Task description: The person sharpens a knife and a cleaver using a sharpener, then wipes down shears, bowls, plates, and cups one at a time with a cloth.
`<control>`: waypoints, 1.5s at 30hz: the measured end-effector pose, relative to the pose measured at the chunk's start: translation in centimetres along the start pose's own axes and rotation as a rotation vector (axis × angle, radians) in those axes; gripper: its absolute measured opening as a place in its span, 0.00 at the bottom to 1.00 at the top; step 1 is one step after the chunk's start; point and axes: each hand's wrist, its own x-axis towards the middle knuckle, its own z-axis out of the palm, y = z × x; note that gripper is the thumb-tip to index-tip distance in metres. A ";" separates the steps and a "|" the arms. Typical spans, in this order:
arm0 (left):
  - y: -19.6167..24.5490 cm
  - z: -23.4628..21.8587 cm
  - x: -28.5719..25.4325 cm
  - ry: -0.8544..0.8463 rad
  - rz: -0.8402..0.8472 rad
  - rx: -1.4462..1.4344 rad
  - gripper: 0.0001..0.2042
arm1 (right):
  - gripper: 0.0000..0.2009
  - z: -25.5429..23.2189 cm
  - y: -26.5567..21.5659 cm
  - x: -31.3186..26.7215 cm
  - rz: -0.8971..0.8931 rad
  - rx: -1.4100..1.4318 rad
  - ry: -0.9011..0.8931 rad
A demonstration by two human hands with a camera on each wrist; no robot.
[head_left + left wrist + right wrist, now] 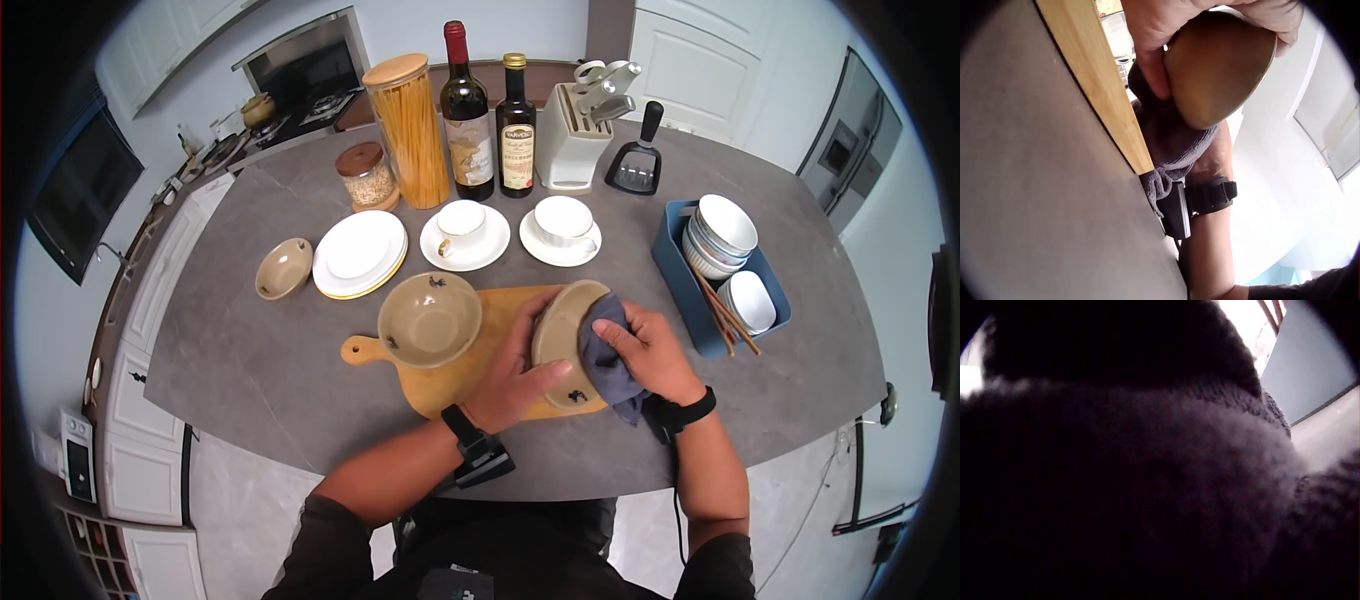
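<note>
Over the board, my left hand gripped a bowl, my right hand pinched cloth against it — if the cloth slid, the bowl might drop.

Dark sleeves, 2 black wristbands with boxy devices

Two bare forearms angle inward, bare left grip curved, bare right grip pressing with its thumb
</note>
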 end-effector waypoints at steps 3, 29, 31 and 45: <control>0.5 -0.8 -0.3 -0.074 -0.195 -0.182 0.38 | 0.11 -0.4 -1.3 -0.1 -0.143 -0.225 0.047; 0.8 -1.0 -0.5 -0.072 -0.102 -0.055 0.45 | 0.13 -0.1 -0.3 0.3 0.056 0.172 -0.061; 0.3 -1.6 -0.5 -0.144 -0.178 -0.115 0.47 | 0.12 -0.5 -0.3 0.2 0.036 0.035 -0.084; 0.1 -1.4 -0.2 -0.112 -0.220 -0.131 0.46 | 0.12 -0.6 0.2 0.4 0.063 0.127 -0.086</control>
